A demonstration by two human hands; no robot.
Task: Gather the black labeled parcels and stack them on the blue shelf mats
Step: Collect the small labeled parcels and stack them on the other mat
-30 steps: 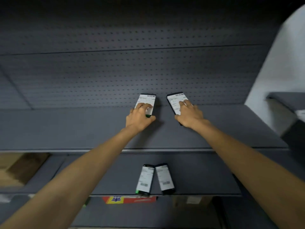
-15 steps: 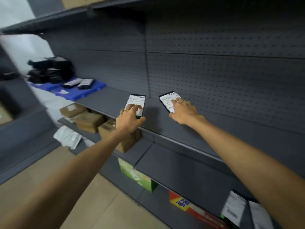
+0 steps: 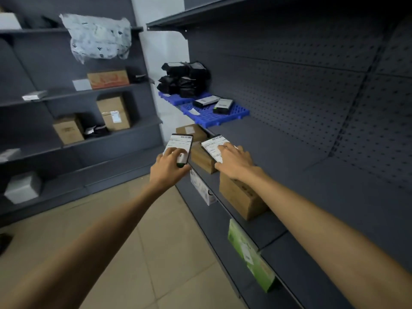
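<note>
the left grip [image 3: 170,172] is closed round the near end of a flat black parcel [image 3: 181,144], whose top is almost all white label with a barcode at the far edge. the right grip [image 3: 236,162] holds a second parcel [image 3: 211,145] of the same look, fingers spread over its label. both are held in the air, side by side but apart: one over the floor, the other at the front edge of the grey shelf [image 3: 312,175]. further along that shelf, the blue shelf mats [image 3: 209,119] carry two labeled boxes [image 3: 223,106] lying flat, with a heap of black bags [image 3: 185,82] behind. below the arms sit cardboard boxes [image 3: 240,197] and a green carton [image 3: 256,262].
</note>
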